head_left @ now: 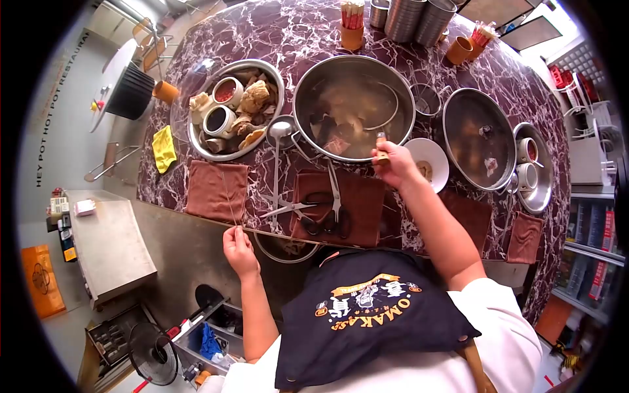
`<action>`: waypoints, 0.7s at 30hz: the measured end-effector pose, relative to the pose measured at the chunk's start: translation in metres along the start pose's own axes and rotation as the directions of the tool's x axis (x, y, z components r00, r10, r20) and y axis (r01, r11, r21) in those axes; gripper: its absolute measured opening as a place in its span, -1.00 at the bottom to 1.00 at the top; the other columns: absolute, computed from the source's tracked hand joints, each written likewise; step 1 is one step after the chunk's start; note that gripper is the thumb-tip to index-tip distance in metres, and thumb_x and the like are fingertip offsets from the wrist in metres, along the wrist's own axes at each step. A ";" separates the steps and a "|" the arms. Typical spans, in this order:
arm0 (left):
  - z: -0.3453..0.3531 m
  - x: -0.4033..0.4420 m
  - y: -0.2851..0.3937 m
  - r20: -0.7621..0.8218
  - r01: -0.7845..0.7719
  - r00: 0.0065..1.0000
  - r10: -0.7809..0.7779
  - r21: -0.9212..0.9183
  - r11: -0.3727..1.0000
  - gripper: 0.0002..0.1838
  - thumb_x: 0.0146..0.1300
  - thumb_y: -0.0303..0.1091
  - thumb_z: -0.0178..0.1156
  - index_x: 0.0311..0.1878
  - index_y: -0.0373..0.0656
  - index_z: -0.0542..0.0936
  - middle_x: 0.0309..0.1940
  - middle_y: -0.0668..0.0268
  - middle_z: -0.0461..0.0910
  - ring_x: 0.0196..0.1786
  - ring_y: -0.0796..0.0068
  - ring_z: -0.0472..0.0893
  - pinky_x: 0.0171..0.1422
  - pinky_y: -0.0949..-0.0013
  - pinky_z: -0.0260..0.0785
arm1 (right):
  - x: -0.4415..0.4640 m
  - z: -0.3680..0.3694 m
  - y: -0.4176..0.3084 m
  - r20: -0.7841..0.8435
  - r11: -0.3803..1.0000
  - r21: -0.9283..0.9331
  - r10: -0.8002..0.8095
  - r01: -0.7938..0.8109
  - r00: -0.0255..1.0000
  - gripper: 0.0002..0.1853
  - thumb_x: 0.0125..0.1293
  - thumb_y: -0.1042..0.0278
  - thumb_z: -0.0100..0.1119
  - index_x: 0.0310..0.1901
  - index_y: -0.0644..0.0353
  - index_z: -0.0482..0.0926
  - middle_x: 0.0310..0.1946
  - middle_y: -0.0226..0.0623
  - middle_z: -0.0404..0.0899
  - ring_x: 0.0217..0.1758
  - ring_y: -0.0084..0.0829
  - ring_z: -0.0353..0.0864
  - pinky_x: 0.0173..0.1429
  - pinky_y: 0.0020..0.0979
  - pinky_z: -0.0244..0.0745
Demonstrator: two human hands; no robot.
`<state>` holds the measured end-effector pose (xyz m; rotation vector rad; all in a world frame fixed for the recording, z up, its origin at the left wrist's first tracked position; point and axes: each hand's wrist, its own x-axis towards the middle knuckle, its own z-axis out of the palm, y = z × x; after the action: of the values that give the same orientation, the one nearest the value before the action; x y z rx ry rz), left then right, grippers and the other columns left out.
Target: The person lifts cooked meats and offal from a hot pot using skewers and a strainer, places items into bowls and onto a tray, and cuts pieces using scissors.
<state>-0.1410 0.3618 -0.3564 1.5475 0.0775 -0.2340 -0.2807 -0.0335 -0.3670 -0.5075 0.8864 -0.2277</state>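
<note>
My right hand [396, 165] is closed around the wooden handle [381, 139] of a utensil at the near rim of the large steel pot [296, 121]. A curved wire rim [396, 105] shows in the pot's cloudy liquid, among pale pieces of food [347, 108]; whether it joins the handle is unclear. Near the table edge, my left hand [240, 252] pinches a thin stick [229, 196] that points up over a brown cloth [213, 183]. Just right of my right hand sits a white bowl [440, 154] with some food in it.
Left of the pot are a ladle [280, 131] and a basin [278, 85] of food and sauce cups. Two pairs of scissors [335, 190] lie on a brown cloth [367, 209]. A second pot [449, 124] and a steel tray [538, 187] stand at right. Below the edge is another pot [282, 257].
</note>
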 end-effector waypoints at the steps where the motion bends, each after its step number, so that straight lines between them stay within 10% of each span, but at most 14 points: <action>1: -0.011 0.005 -0.007 0.012 0.026 1.000 -0.026 0.012 1.000 -0.91 0.46 -0.38 0.03 -0.19 -0.15 0.46 -0.58 0.51 0.32 -0.66 0.80 0.17 -0.64 0.65 -0.07 | -0.006 -0.001 -0.010 -0.002 0.997 -0.083 0.004 -0.004 1.000 -0.96 0.34 0.41 0.08 -0.27 0.12 0.44 -0.49 -0.41 0.53 -0.51 -0.54 0.52 -0.49 -0.51 0.45; 6: -0.021 0.026 -0.034 0.045 0.090 0.995 -0.091 0.030 0.995 -0.91 0.45 -0.39 0.06 -0.21 -0.15 0.48 -0.59 0.54 0.32 -0.63 0.81 0.19 -0.60 0.66 -0.02 | -0.025 -0.031 -0.032 0.041 0.840 -0.525 -0.137 0.138 0.990 -0.89 0.30 0.52 0.03 -0.15 0.21 0.41 -0.45 -0.37 0.48 -0.49 -0.57 0.49 -0.48 -0.49 0.42; 9: -0.001 0.049 -0.046 0.234 -0.128 0.970 0.063 0.274 0.953 -0.89 0.43 -0.44 0.07 -0.14 -0.24 0.56 -0.51 0.52 0.44 -0.50 0.77 0.34 -0.43 0.64 0.16 | -0.032 -0.029 -0.030 0.034 0.792 -0.609 -0.013 0.031 0.999 -0.89 0.30 0.52 0.04 -0.16 0.20 0.41 -0.45 -0.37 0.49 -0.51 -0.56 0.48 -0.47 -0.48 0.43; 17: 0.152 0.096 0.015 0.692 -0.695 0.684 0.232 0.521 0.495 -0.79 0.28 -0.27 0.10 -0.16 -0.03 0.69 -0.33 0.10 0.68 -0.20 0.03 0.67 -0.15 0.08 0.51 | -0.043 -0.033 -0.026 0.127 0.985 -0.132 0.133 -0.116 0.983 -0.84 0.36 0.37 -0.01 -0.06 0.11 0.34 -0.41 -0.36 0.51 -0.56 -0.60 0.47 -0.55 -0.65 0.37; 21: 0.222 0.107 0.014 0.746 -0.734 0.662 0.079 0.623 0.270 -0.78 0.27 -0.22 0.08 -0.19 0.04 0.70 -0.28 0.16 0.70 -0.19 0.03 0.67 -0.10 0.06 0.52 | -0.047 -0.046 -0.018 0.179 0.993 -0.110 0.072 -0.053 0.981 -0.78 0.36 0.37 -0.03 0.01 0.11 0.33 -0.41 -0.36 0.51 -0.56 -0.60 0.48 -0.54 -0.63 0.41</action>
<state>-0.0551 0.1303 -0.3579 2.4536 -1.2369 -0.3182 -0.3456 -0.0460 -0.3498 -0.5875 0.7361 -0.0756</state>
